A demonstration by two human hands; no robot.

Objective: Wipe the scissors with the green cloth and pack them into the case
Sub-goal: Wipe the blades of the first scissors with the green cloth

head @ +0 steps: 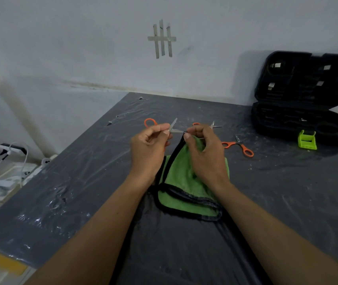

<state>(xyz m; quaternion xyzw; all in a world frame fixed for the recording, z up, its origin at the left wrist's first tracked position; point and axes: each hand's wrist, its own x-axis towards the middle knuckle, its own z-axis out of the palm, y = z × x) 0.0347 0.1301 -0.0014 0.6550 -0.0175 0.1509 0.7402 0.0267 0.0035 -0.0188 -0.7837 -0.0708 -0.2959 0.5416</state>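
Grey plastic sheeting is covering the table (81,182) under both hands. The left hand (149,145) is pinching the open scissors (176,131) near the pivot, one blade running sideways from its fingers toward the right hand (205,155). That hand is pinching the green cloth (184,182) at that blade's tip. The open case (299,120) is lying well beyond the right fingers.
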